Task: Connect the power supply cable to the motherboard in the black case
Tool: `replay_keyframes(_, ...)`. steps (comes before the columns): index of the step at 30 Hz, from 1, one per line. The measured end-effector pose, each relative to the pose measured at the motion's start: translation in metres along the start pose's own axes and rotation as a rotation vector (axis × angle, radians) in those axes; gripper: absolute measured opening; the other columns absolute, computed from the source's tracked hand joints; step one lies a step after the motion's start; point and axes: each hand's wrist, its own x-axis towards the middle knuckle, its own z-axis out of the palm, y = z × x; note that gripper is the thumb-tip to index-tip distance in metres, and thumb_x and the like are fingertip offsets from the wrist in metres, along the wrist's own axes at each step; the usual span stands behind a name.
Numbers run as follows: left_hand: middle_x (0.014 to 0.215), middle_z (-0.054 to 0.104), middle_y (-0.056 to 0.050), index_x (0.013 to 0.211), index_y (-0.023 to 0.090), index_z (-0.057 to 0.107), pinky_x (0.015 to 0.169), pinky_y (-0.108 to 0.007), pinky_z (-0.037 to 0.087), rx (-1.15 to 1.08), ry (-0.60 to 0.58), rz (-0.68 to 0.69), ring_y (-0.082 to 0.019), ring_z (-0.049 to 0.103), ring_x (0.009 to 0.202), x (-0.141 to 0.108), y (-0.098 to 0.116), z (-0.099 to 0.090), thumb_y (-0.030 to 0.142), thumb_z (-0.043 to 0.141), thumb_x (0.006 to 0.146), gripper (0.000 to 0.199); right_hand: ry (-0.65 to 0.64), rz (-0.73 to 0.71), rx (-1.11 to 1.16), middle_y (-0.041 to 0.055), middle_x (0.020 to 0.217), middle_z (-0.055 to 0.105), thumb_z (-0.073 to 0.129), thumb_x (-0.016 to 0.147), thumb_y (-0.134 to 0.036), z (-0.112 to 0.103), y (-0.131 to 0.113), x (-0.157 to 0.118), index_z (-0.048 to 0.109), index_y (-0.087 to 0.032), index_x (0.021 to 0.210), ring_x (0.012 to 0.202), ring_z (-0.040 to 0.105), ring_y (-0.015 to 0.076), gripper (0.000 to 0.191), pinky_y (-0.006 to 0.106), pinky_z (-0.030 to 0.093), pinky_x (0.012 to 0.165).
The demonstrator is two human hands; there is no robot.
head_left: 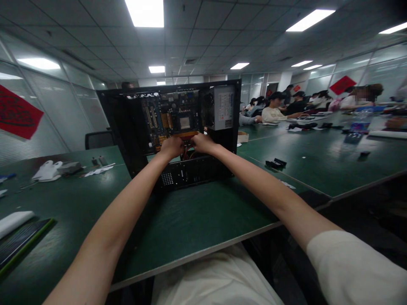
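At twelve o'clock from the wearer's seat, I have a black computer case (178,173) standing on the green table (190,220), its open side turned toward my camera. Inside sits a motherboard (168,111), with a silver power supply (224,108) at the case's one o'clock corner. A red strip (188,135) (a slim board, as far as I can make out) lies level, low in the case, just above some loose cables (190,153).

Both bare hands reach in to it: the left hand (172,146) at the strip's nine o'clock end, the right hand (204,142) at its three o'clock end. I see the fingers of both folded inward, but the fingertips are hidden, so I cannot tell whether either one grasps the strip or merely presses it.

Toward ten o'clock I pick out a white plastic bag (47,170) and, nearer the wearer, a dark slab (23,241) with a green edge. Toward two o'clock lies a small black part (276,163); beyond it, another person (274,112) sits at the tables.
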Motion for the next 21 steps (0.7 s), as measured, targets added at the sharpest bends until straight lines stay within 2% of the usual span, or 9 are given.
replay_keyframes(4, 0.126, 0.079, -0.016, 0.119, 0.021, 0.084, 0.100, -0.041, 0.059, -0.014, 0.004, -0.002, -0.035, 0.073, 0.121, 0.000, -0.002, 0.000, 0.026, 0.051, 0.100, 0.038, 0.003, 0.006, 0.018, 0.0159, 0.126, 0.078, 0.058, 0.099, -0.013, 0.000, 0.001, 0.002, 0.082, -0.018, 0.123, 0.117, 0.072, 0.0297, 0.035, 0.036, 0.052, 0.098)
replay_keyframes(10, 0.125, 0.078, -0.021, 0.119, 0.017, 0.084, 0.100, -0.048, 0.060, -0.031, 0.000, 0.003, -0.040, 0.073, 0.121, -0.003, 0.001, -0.001, 0.026, 0.050, 0.101, 0.040, 0.005, 0.012, 0.025, 0.0164, 0.124, 0.078, 0.060, 0.097, -0.012, 0.000, 0.001, 0.003, 0.083, -0.017, 0.120, 0.113, 0.074, 0.0292, 0.032, 0.033, 0.053, 0.089)
replay_keyframes(14, 0.126, 0.078, -0.020, 0.119, 0.017, 0.084, 0.100, -0.047, 0.059, -0.044, 0.015, 0.012, -0.039, 0.073, 0.121, -0.011, 0.001, -0.001, 0.028, 0.048, 0.103, 0.041, 0.026, -0.005, 0.004, 0.0162, 0.123, 0.079, 0.058, 0.101, -0.014, -0.001, 0.000, -0.002, 0.083, -0.017, 0.118, 0.113, 0.074, 0.0293, 0.031, 0.032, 0.052, 0.086)
replay_keyframes(21, 0.125, 0.080, -0.012, 0.125, 0.025, 0.083, 0.098, -0.040, 0.058, -0.110, 0.050, 0.086, -0.034, 0.073, 0.121, -0.021, -0.007, 0.002, 0.034, 0.049, 0.104, 0.041, 0.073, -0.044, 0.023, 0.0142, 0.122, 0.080, 0.054, 0.110, -0.026, -0.006, -0.002, -0.013, 0.082, -0.017, 0.122, 0.114, 0.075, 0.0273, 0.032, 0.030, 0.050, 0.085)
